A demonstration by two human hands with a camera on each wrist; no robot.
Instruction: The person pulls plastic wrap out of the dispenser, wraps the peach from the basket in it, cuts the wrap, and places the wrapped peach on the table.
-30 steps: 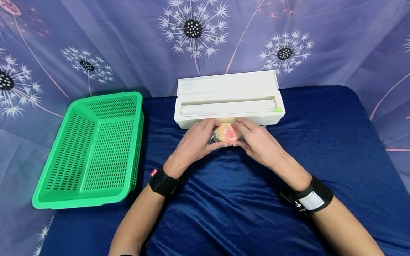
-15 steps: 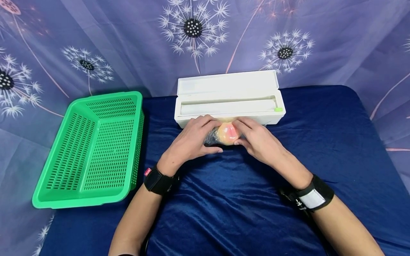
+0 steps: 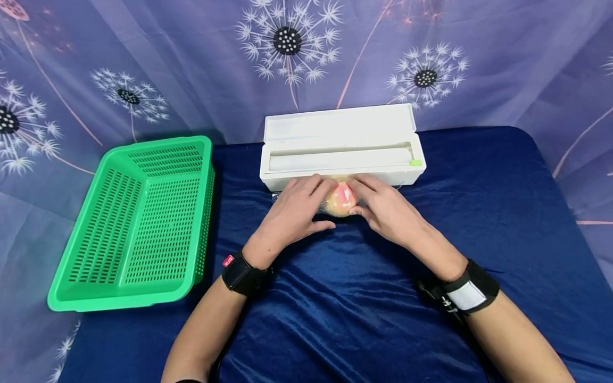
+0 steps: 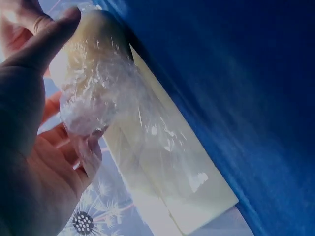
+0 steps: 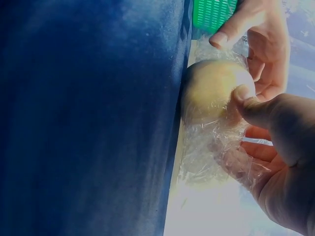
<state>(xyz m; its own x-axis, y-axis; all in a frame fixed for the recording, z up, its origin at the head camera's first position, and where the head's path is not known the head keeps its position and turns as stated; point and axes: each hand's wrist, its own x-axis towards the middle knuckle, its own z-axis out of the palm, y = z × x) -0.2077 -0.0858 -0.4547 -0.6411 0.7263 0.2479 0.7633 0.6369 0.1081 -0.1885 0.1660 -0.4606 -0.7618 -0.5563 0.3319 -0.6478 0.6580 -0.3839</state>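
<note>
A: Where's the thing being worked on?

B: The round yellow-and-pink fruit (image 3: 342, 200) is between the 2 hands, just in front of the long white rectangular box (image 3: 404, 178). I can't tell whether it rests on the shiny dark-blue cloth (image 3: 345, 298) or is lifted off it.

A: What's around it?

B: Crinkled clear plastic film (image 4: 86, 115), close over the fruit and loose at the sides.

A: And the hands?

B: The right hand (image 3: 390, 210) grips the wrapped fruit, thumb on its near side, fingers curved behind. The left hand (image 3: 295, 210) is loosely spread beside the slack film, thumb well apart from the fingers; it doesn't seem to grip anything.

A: So which step is this?

B: My reading: the film is on, and its loose ends are being tucked in.

A: What would the next move call for?

B: Probably the left fingers gathering that slack and folding it snugly against the fruit, while the right hand steadies it without tearing the film.

A: Is the box shut?

B: No, its lid stands open, with a smooth white roll (image 3: 342, 158) inside. The green plastic basket (image 3: 129, 304) is well apart, to the left.
</note>
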